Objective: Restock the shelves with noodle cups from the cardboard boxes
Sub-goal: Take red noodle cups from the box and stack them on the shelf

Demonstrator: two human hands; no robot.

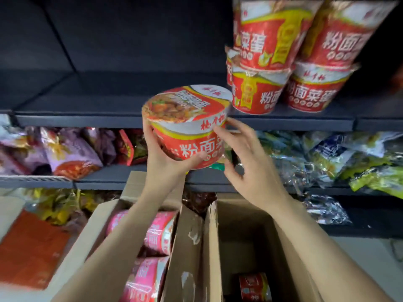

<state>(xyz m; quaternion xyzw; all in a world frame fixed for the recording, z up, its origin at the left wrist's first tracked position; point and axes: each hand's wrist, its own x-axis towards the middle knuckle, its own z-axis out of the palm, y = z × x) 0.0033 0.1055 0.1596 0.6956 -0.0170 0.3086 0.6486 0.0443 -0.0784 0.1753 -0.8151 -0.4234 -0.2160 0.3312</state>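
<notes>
My left hand grips a red noodle cup from below and the left side, holding it tilted in front of the dark upper shelf. My right hand is beside the cup with fingers spread, its fingertips touching the cup's right rim. Several red noodle cups stand stacked two high on the shelf's right part. Below, the left cardboard box holds pink noodle cups. The right cardboard box is mostly hollow, with one red cup at its bottom.
The lower shelf carries purple snack bags at the left and blue, silver and green bags at the right. An orange packet lies at the lower left. The upper shelf's left and middle part is bare.
</notes>
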